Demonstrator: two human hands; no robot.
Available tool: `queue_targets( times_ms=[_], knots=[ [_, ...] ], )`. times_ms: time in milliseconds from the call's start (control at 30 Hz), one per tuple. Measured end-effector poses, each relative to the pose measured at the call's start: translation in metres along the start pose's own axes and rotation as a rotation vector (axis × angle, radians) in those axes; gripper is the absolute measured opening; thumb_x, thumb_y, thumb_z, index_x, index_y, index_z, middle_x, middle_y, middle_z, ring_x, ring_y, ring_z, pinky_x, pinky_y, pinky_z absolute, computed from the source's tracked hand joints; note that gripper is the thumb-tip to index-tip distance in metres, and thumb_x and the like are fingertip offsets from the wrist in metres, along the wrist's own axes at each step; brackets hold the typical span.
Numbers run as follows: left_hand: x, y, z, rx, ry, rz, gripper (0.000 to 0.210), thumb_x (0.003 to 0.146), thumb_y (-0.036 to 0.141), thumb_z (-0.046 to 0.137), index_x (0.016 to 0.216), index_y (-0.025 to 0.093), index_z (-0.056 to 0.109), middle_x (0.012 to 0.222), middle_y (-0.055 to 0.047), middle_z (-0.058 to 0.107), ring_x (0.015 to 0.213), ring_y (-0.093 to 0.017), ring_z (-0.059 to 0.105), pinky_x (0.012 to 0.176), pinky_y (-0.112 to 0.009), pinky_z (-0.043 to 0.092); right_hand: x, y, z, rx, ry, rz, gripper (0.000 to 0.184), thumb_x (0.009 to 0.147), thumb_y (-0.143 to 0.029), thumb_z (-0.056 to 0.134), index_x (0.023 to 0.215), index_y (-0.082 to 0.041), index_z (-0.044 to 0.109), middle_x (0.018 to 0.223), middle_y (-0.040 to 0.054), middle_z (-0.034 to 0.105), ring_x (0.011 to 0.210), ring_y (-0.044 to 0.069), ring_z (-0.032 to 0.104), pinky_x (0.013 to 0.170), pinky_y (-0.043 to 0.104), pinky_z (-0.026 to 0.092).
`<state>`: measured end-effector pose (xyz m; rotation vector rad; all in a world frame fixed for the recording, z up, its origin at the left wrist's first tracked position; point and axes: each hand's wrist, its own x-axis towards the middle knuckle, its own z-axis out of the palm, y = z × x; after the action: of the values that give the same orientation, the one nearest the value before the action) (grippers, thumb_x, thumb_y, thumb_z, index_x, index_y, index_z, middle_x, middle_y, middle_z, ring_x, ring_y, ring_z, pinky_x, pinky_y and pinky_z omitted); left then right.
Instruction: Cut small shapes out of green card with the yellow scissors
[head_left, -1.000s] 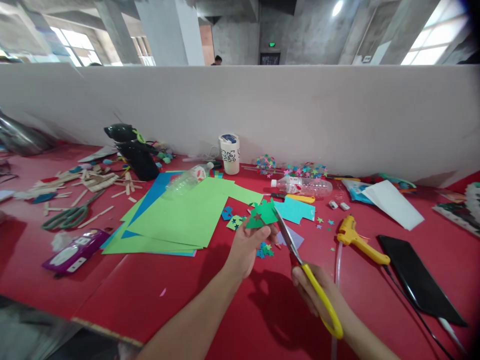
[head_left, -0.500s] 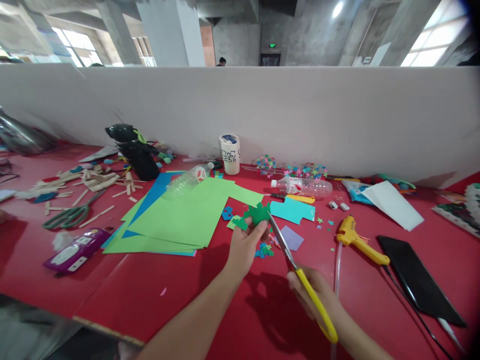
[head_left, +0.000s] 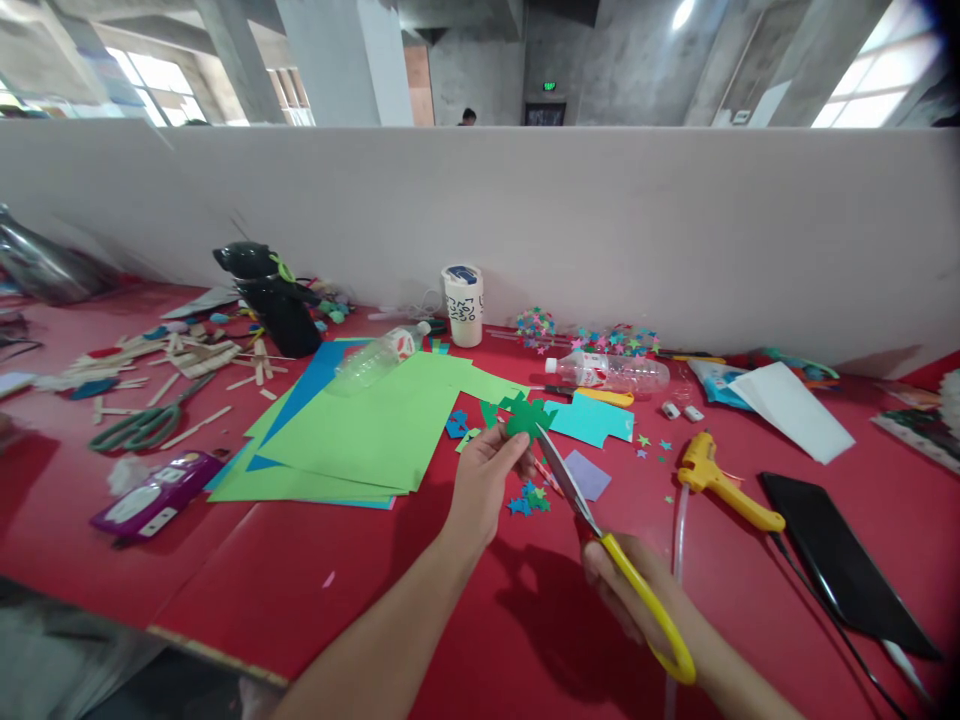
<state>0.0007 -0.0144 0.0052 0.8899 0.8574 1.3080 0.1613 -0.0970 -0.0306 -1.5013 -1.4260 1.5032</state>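
Green cutout [head_left: 527,416] turned flatter, scissors [head_left: 600,535] blades now shut.

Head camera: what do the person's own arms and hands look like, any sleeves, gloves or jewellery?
Both are bare. The left hand and its forearm show no sleeve, glove, watch or band up to the frame edge. The right hand is likewise ungloved, with no ring visible on the fingers; its wrist carries nothing, and no sleeve shows.
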Motion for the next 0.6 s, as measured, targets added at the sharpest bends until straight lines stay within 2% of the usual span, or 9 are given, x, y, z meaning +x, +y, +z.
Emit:
queue_targets(
  times_ms=[233, 400, 600],
  knots=[
    [0.002, 0.004, -0.004, 0.125, -0.031, 0.048, 0.018, 0.073, 0.030, 0.057, 0.063, 0.016, 0.051, 0.054, 0.003, 0.053, 0.048, -0.007, 0.048, 0.051, -0.021, 0.038, -0.002, -0.004, -0.005, -0.081, 0.039, 0.025, 0.050, 0.073, -0.068, 0.039, 0.060, -0.020, 0.035, 0.044, -0.0093, 0.028, 0.033, 0.005, 0.027, 0.032, 0.018, 0.019],
    [0.007, 0.007, -0.009, 0.224, -0.037, 0.065, 0.016, 0.072, 0.029, 0.058, 0.065, 0.015, 0.054, 0.054, 0.003, 0.051, 0.047, -0.007, 0.047, 0.049, -0.020, 0.038, -0.001, -0.010, -0.010, -0.127, -0.037, -0.005, 0.051, 0.072, -0.070, 0.038, 0.058, -0.021, 0.034, 0.037, -0.0098, 0.029, 0.029, 0.005, 0.027, 0.031, 0.019, 0.018],
    [0.008, 0.007, -0.010, 0.312, -0.029, 0.090, 0.016, 0.072, 0.029, 0.056, 0.065, 0.015, 0.055, 0.054, 0.005, 0.049, 0.047, -0.006, 0.046, 0.048, -0.019, 0.038, -0.003, -0.011, -0.012, -0.087, -0.058, 0.005, 0.054, 0.072, -0.073, 0.032, 0.060, -0.020, 0.038, 0.037, -0.0107, 0.028, 0.028, 0.004, 0.023, 0.029, 0.017, 0.016]
  ],
)
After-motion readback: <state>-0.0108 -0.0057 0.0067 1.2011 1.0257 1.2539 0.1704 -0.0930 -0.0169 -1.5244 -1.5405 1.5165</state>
